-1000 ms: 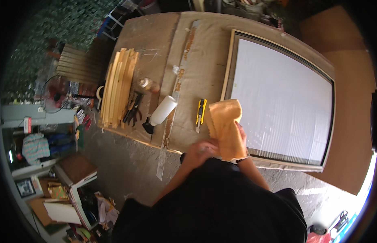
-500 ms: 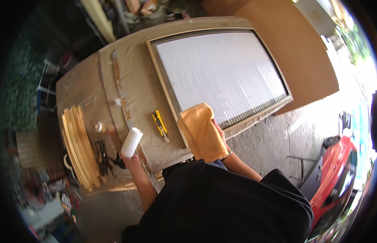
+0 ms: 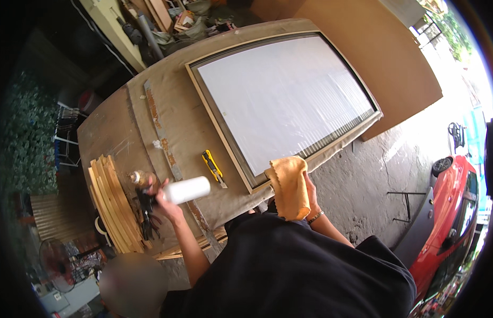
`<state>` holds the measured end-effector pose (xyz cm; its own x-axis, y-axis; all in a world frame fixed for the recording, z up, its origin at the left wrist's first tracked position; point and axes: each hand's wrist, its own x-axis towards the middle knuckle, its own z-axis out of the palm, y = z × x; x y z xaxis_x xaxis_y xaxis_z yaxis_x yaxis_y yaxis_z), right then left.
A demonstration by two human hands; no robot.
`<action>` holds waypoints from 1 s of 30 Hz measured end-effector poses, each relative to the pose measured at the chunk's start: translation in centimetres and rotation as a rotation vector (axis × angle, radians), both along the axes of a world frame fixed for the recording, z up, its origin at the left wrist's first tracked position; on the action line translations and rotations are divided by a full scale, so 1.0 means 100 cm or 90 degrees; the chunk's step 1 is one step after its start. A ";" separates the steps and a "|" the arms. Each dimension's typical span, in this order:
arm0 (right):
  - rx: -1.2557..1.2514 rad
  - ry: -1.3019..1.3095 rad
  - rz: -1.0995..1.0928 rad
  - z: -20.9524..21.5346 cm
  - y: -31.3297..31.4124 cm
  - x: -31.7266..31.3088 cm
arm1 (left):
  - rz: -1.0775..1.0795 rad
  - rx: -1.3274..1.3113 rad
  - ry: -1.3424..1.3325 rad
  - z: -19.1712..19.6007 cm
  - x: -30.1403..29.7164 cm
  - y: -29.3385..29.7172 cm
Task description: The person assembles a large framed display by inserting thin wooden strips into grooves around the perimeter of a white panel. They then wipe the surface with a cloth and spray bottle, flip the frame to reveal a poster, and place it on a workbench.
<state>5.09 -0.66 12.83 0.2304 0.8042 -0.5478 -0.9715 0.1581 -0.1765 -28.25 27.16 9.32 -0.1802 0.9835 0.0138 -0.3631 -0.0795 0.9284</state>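
The person wears a loose black top (image 3: 310, 265) of plain, matt cloth that drapes broadly over the back and shoulders in soft, shallow folds, its dark surface showing a faint bluish-grey sheen where light falls. Its wide short sleeves (image 3: 385, 254) leave the forearms (image 3: 192, 252) uncovered, and the hands (image 3: 168, 205) are bare. Around the right wrist sits a narrow band (image 3: 316, 217), dark with pale glints, too small to tell whether watch or bracelet.
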 end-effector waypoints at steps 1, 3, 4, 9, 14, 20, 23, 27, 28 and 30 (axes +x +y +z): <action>0.006 -0.001 -0.007 0.000 0.001 0.003 | -0.069 0.001 0.008 0.022 0.011 0.007; 0.028 -0.024 -0.009 0.013 0.005 0.012 | -0.171 0.066 0.089 0.060 0.046 0.008; 0.033 -0.031 -0.024 0.014 0.006 0.019 | -0.292 0.081 0.122 0.079 0.064 0.008; 0.077 -0.055 0.004 -0.002 0.012 0.079 | -0.744 -0.042 0.298 0.076 0.163 -0.029; 0.040 -0.107 -0.085 -0.003 -0.012 0.172 | -0.771 -0.213 0.361 0.037 0.289 -0.082; 0.013 -0.189 -0.125 -0.038 -0.080 0.313 | -0.725 -0.304 0.443 0.023 0.396 -0.109; 0.030 -0.172 -0.143 -0.044 -0.104 0.363 | -0.683 -0.284 0.467 0.026 0.423 -0.119; -0.039 -0.235 -0.174 -0.041 -0.113 0.404 | -0.598 -0.313 0.504 0.018 0.448 -0.128; -0.072 -0.259 -0.176 -0.037 -0.111 0.408 | -0.609 -0.317 0.512 0.019 0.451 -0.129; -0.216 -0.434 -0.125 -0.067 -0.114 0.428 | -0.625 -0.330 0.519 0.023 0.455 -0.129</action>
<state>47.86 -12.09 6.12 0.7247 0.5281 -0.4426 -0.5909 0.1459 -0.7934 17.22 14.27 11.65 0.4663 0.6266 -0.6244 0.5880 0.3079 0.7480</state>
